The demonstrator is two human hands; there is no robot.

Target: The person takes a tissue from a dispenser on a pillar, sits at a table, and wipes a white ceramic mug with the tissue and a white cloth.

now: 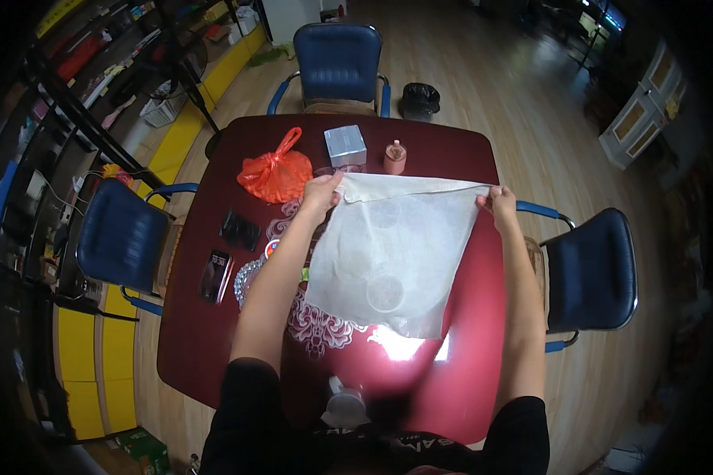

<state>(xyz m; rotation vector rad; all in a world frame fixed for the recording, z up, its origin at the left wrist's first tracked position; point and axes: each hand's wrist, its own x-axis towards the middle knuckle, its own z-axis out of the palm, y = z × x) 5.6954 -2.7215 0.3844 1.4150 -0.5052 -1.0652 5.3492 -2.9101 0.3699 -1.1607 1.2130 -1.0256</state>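
A thin whitish cloth (396,261) hangs spread out above the dark red table, its top edge folded over. My left hand (323,195) pinches its upper left corner. At the upper right corner, my right hand (499,204) has its fingers closed on the hem. Between the two hands the top edge is stretched fairly straight, while the lower edge falls toward me. Faint round shapes show through the fabric; what they are I cannot tell. Just beyond my left hand sits a knotted red plastic bag (277,176).
Behind the cloth stand a silver-grey box (346,146) and a pink bottle (395,157). Left of my forearm lie a phone (215,276), a black pouch-like item (239,229) and a clear glass dish (249,279). A clear cup (345,405) is near my body. Blue chairs (337,63) surround the table (190,340).
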